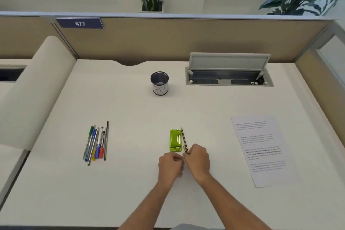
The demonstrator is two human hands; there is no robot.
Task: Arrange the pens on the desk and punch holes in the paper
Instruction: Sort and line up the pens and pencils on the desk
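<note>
A green hole punch (175, 140) lies at the desk's centre front. Along its right side runs a dark pencil-like pen (184, 139), and my right hand (198, 160) grips its near end. My left hand (170, 166) is curled beside the right one, just below the punch; whether it touches the pen is hidden. Several pens and markers (97, 143) lie side by side at the left. A printed sheet of paper (261, 148) lies flat at the right. A mesh pen cup (159, 83) labelled "BJ" stands upright and empty at the back centre.
An open cable tray (228, 76) with its lid raised is sunk into the desk at the back right. A beige partition (168, 39) closes the far edge, with plants behind it. A rolled cream divider (35, 87) borders the left side.
</note>
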